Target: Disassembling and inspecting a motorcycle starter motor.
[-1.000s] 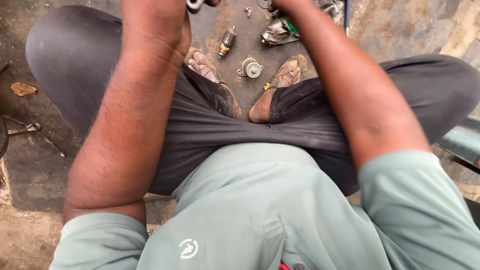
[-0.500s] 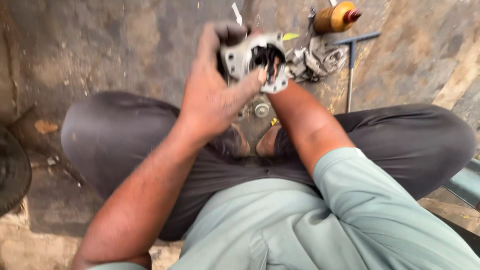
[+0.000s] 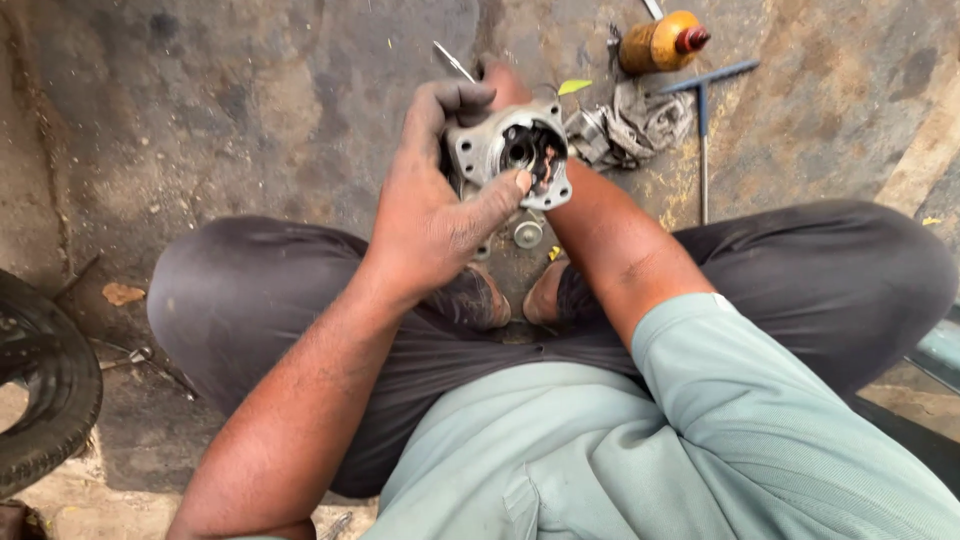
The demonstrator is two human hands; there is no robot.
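i see a rough, stained concrete floor (image 3: 250, 110), dark and greasy, paler at the right edge. a black tyre (image 3: 40, 400) sits at the lower left, a dry leaf (image 3: 122, 293) near it. flat daylight, no hard shadows. no walls or furniture in view.

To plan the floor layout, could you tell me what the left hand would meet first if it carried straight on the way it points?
Probably the metal housing that the left hand already grips; beyond it lies the rag, though depth is unclear.
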